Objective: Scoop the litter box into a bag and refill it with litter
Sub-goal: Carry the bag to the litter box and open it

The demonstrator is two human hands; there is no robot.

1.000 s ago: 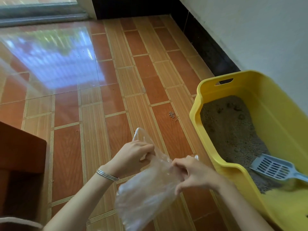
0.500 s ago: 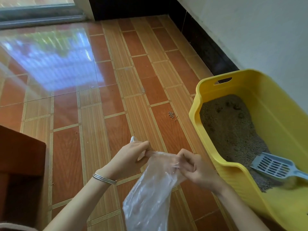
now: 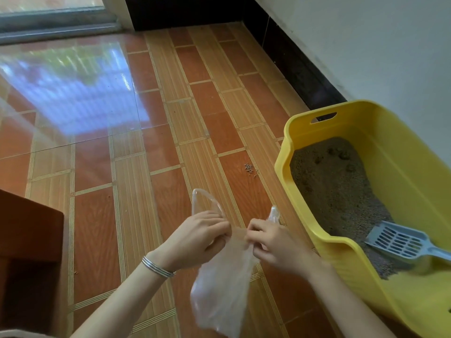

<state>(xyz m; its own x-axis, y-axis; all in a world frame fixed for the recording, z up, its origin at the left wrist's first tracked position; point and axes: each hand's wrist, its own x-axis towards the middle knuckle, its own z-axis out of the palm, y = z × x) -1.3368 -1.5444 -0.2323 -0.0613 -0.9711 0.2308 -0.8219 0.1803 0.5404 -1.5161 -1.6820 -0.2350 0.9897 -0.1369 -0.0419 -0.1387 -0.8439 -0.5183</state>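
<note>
The two hands now sit closer together than half a second ago, both working the mouth of the clear plastic bag, which hangs in the air just to the left of the yellow litter box. The left hand pinches the bag's rim with curled fingers, one handle loop standing up above its knuckles; the right hand pinches the opposite edge, a second loop poking up behind it. A second ago the film was bunched between the hands; now a flat stretch of it is drawn taut from one pinch to the other, so the person seems to be rubbing the two layers apart to open the mouth. That puts the task at its very start: nothing has been scooped yet. The grey slotted scoop lies untouched on the grey litter at the near end of the litter box, and dark clumps show at the far end. A few spilled granules lie on the tiled floor, left of the litter box. Whether the mouth has actually parted is hard to judge, since the film is transparent and the fingertips cover the seam. The scoop's handle and the box's near right corner run out of view, and no refill litter supply is in sight.
</note>
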